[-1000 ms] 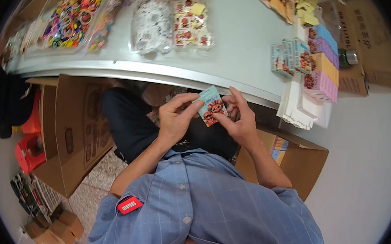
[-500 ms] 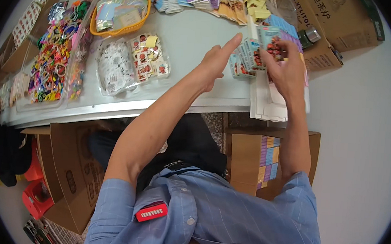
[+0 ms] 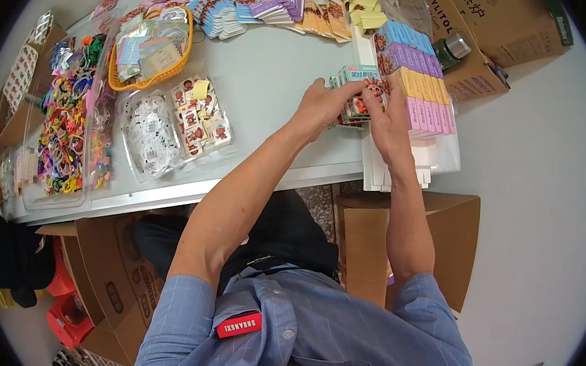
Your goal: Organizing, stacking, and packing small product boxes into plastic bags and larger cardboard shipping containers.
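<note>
Both hands meet at a small stack of teal printed packs (image 3: 358,72) near the table's right end. My left hand (image 3: 321,108) is closed on the stack from the left, its thumb along the top. From the right, my right hand (image 3: 389,116) presses its thumb and fingers onto the same packs. Parts of the packs and some fingertips are hidden between the hands. Just right of them, small boxes (image 3: 421,90) stand in close rows of blue, purple, orange and pink. Under and beside my right hand lie white cartons (image 3: 377,165).
On the left stand a clear bin of colourful bands (image 3: 69,138), a yellow basket of packets (image 3: 188,45) and a clear tray of stickers (image 3: 198,117). Fanned blue packs (image 3: 214,8) line the back. A dark green bottle (image 3: 450,49) stands by cardboard cartons (image 3: 490,33). Open cardboard boxes (image 3: 367,251) sit below.
My right hand has come left and down onto the teal packs, uncovering the rows of boxes. My left hand has closed from stretched fingers onto the packs. The view has shifted slightly.
</note>
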A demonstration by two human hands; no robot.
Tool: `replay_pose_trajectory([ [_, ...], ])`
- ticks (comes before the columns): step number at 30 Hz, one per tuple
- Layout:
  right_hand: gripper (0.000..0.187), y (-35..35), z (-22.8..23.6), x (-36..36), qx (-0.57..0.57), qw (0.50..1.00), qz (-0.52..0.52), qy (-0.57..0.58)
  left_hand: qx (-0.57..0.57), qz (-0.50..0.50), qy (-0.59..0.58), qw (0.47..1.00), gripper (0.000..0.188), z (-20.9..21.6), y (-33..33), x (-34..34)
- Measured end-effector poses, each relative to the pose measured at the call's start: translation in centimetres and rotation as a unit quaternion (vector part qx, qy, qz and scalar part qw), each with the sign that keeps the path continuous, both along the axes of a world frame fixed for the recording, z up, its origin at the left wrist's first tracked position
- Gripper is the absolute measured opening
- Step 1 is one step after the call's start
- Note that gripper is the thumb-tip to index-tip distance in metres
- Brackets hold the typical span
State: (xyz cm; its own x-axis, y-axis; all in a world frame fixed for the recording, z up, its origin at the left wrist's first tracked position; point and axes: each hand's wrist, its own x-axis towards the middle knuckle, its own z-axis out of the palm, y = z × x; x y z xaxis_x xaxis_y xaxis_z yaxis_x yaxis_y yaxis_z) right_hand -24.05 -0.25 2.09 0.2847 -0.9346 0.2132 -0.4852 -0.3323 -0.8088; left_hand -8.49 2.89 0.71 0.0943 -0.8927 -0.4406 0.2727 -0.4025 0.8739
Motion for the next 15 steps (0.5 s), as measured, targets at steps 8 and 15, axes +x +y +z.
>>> replay_pose_trajectory([
  [8, 0.057, 0.1, 0.7, 0.0, 0.196, 0.978, 0.015, -0.068, 0.014, -0.02, -0.045, 0.999, 0.102, -1.8, -1.5, 1.6],
  [15, 0.047, 0.5, -1.9, 1.3, 0.378, 0.897, 0.072, -0.216, 0.021, -0.073, -0.066, 0.995, 0.076, -1.6, -1.3, 4.2],
])
